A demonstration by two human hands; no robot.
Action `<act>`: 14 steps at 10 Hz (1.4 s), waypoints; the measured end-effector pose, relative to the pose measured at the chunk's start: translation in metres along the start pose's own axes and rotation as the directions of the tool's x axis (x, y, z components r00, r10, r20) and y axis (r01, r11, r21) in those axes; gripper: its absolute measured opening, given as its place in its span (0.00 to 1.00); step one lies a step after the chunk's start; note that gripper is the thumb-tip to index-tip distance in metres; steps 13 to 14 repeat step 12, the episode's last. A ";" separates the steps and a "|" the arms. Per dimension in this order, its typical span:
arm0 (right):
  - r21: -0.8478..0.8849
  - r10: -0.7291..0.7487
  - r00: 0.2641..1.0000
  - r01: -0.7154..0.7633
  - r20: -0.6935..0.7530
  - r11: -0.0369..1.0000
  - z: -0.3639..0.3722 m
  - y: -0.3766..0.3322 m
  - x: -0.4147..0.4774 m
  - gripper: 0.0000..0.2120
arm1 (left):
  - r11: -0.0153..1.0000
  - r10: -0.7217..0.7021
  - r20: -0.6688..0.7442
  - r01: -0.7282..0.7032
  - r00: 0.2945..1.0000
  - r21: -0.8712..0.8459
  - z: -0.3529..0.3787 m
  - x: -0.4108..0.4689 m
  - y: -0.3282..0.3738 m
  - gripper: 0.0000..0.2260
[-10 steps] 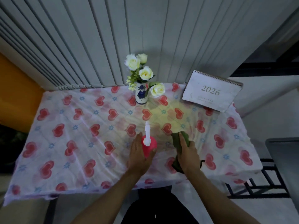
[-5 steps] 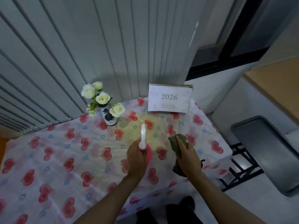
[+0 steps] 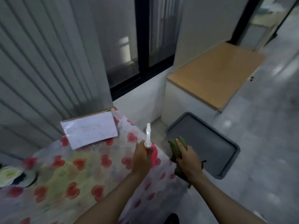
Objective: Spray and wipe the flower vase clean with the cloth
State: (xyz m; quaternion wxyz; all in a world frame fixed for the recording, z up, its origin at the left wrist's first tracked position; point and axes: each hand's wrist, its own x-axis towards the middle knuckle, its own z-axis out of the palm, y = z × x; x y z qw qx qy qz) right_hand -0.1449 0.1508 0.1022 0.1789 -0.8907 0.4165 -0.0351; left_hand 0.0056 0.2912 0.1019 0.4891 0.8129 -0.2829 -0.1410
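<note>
Though calendar [image 3: 89,129] writing blurred: left hand [image 3: 141,160] gripping spray bottle [image 3: 151,151], right hand [image 3: 188,160] clutching cloth [image 3: 175,145].

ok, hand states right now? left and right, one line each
Left hand: closed around the pink spray bottle, nozzle up.
Right hand: closed on the green cloth.

Pink spray bottle [image 3: 153,155] upright w/ white nozzle; green cloth [image 3: 177,148] bunched; vase blurred.
</note>
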 end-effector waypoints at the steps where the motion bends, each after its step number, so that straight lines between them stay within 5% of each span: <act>1: -0.001 0.070 0.997 -0.070 -0.019 0.998 -0.015 0.046 0.020 0.35 | 1.000 -0.012 0.145 0.015 0.989 -0.017 0.051 0.023 0.028 0.07; 5: -0.058 0.349 0.937 -0.347 0.017 0.936 -0.014 0.171 0.090 0.38 | 1.000 -0.015 0.565 0.008 0.825 0.015 0.220 0.111 0.070 0.04; 7: -0.078 0.443 0.893 -0.437 0.081 0.896 0.006 0.210 0.107 0.39 | 0.998 -0.043 0.636 -0.002 0.771 0.070 0.272 0.139 0.056 0.05; 10: -0.061 0.498 0.842 -0.497 0.209 0.866 0.053 0.227 0.121 0.36 | 0.997 -0.055 0.678 0.009 0.733 0.071 0.309 0.151 0.036 0.23; 12: -0.072 0.475 0.857 -0.470 0.199 0.880 0.064 0.217 0.116 0.42 | 0.960 0.144 0.651 -0.266 0.745 0.092 0.294 0.144 0.020 0.32; 14: -0.072 0.475 0.857 -0.470 0.199 0.880 0.064 0.217 0.116 0.42 | 0.960 0.144 0.651 -0.266 0.745 0.092 0.294 0.144 0.020 0.32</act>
